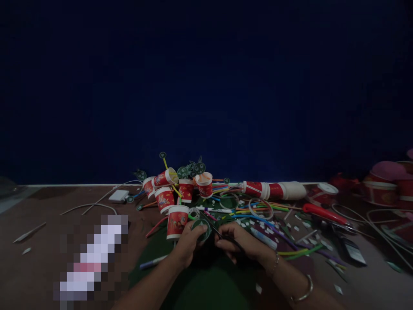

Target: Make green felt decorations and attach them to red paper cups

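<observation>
My left hand (186, 244) pinches a round dark green paper disc (202, 233) with a pale drawing on it. A pair of scissors (217, 230) with dark handles is in my right hand (240, 239), its blades reaching to the disc's edge. Just behind my left hand stands a red paper cup (177, 220) with a white rim. A roll of clear tape (194, 212) sits beside this cup, close to the disc. The exact gap between the blades is too dark to make out.
Several red cups with green cut-outs on coloured stems cluster behind, near this cup (165, 199). Stacked cups (274, 190) lie on their side to the right. Colourful sticks, paper scraps and a red-handled tool (324, 212) cover the right. A blue-capped marker (153, 261) lies left.
</observation>
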`<action>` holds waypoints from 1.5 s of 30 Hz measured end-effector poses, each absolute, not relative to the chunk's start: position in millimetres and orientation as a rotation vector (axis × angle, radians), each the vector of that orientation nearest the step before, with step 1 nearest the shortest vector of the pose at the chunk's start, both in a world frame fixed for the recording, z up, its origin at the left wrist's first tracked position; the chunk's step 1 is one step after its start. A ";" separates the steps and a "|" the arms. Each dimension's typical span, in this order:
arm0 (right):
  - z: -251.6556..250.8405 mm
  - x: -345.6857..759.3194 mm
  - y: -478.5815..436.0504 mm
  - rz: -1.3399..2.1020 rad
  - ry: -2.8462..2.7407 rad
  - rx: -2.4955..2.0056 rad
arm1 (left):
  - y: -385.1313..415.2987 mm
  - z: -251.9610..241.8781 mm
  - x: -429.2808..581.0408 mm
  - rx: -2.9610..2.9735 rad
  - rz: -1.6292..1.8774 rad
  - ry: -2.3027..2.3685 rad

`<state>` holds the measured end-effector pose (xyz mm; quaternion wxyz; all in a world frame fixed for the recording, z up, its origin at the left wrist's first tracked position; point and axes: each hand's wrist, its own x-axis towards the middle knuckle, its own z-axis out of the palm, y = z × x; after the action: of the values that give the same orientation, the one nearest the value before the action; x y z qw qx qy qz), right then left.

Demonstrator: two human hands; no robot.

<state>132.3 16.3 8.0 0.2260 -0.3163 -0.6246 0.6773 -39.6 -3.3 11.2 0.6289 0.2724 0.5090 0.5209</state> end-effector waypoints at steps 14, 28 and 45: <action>11.3 134.5 16.5 1.866 -1.750 -0.893 | -2.6 10.8 -39.9 0.608 1.190 1.158; 7.6 131.8 15.3 1.854 -1.714 -0.866 | -2.2 15.2 -41.7 0.628 1.145 1.152; 20.6 143.9 17.9 1.748 -1.849 -0.964 | 6.2 17.9 -48.1 0.863 0.918 0.924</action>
<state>143.9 17.9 20.6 0.2087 -0.3464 -0.6645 0.6284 -48.1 6.2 17.9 0.7099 0.3891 0.4165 0.4139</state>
